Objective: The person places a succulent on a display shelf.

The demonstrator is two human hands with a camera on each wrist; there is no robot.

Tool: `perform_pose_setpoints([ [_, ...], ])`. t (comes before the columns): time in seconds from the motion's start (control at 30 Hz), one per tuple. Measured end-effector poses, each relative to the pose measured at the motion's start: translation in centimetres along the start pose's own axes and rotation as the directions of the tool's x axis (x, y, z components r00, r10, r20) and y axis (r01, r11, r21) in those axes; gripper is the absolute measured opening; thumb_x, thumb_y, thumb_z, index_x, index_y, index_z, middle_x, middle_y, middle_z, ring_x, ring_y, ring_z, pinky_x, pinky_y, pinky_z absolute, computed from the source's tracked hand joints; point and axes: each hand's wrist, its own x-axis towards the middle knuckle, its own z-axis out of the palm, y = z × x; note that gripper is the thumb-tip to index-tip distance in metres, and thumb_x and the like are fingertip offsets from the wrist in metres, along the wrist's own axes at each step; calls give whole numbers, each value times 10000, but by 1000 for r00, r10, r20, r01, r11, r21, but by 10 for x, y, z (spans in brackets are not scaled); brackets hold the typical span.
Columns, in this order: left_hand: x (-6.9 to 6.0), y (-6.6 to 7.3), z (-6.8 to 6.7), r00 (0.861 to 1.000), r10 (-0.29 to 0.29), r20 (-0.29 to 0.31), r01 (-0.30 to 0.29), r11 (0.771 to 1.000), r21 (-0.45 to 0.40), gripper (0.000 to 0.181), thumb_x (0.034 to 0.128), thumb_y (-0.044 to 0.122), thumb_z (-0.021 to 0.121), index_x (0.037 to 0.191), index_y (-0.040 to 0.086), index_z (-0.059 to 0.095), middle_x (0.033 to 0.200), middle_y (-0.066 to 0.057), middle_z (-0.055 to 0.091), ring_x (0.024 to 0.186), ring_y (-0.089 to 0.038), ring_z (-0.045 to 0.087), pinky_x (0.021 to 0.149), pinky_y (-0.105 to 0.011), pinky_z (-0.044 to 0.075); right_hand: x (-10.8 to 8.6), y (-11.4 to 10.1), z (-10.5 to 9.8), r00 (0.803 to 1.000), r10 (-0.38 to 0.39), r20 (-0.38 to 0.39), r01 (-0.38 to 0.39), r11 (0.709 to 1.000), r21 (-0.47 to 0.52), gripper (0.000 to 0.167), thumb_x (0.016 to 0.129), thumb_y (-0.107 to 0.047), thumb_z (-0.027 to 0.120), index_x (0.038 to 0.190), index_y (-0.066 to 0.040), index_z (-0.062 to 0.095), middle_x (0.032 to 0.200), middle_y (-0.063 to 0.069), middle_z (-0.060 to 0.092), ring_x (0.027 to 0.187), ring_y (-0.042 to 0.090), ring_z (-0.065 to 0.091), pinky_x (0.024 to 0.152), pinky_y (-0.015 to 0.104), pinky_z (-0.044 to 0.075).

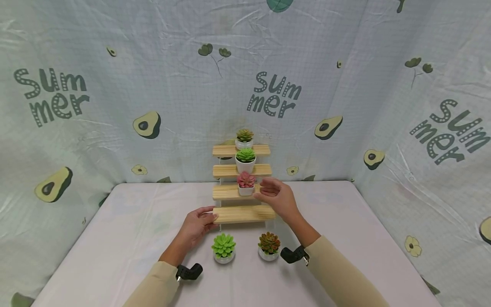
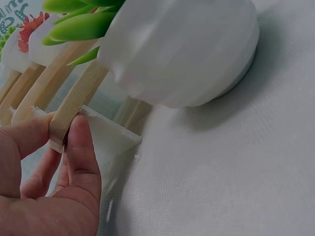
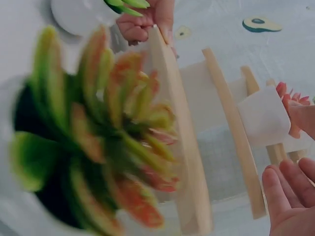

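A stepped wooden stand (image 1: 245,214) bears three potted succulents in a column: a dark green one (image 1: 244,137) on top, a bright green one (image 1: 245,161) below it, and a pink one (image 1: 246,184) on the third shelf. My left hand (image 1: 196,226) pinches the left end of the lowest shelf (image 2: 74,98) between thumb and fingers. Beside the pink plant is my right hand (image 1: 279,199), fingers slightly bent; in the right wrist view the hand (image 3: 295,187) has its thumb at the pink leaves, and whether it grips them is unclear.
On the white table (image 1: 145,221), in front of the stand, are a light green succulent (image 1: 223,247) and a reddish-brown one (image 1: 269,245), each in a white pot. A printed cloth (image 1: 184,106) hangs behind the table and at its sides.
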Motion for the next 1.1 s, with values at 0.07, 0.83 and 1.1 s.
perform_pose_setpoints([
  [0.07, 0, 0, 0, 1000, -3, -5, 3, 1000, -1, 438, 998, 15, 636, 1422, -29, 532, 1081, -101, 679, 857, -134, 692, 754, -254, 612, -7, 1, 0, 1000, -6, -14, 6, 1000, 24, 611, 853, -218, 858, 1370, -12, 604, 1350, 232, 646, 1209, 325, 675, 955, 277, 589],
  [0.83, 1, -4, 4, 1000, -1, -20, 1, 1000, -7, 428, 990, 24, 652, 1405, -23, 556, 1105, -117, 689, 869, -143, 686, 759, -263, 607, -100, 34, -10, 991, 41, 125, -26, 993, -119, 564, 817, -245, 885, 1327, -138, 669, 1371, 67, 664, 1353, 313, 570, 1159, 479, 437],
  [1.1, 0, -3, 1, 1000, 1, -27, -1, 1000, -14, 431, 989, 23, 653, 1406, -24, 552, 1092, -111, 691, 865, -140, 686, 762, -264, 604, -117, 45, -2, 983, 51, 178, -25, 989, -144, 765, 787, -225, 909, 1449, -96, 548, 1442, 107, 605, 1365, 311, 542, 1094, 302, 498],
])
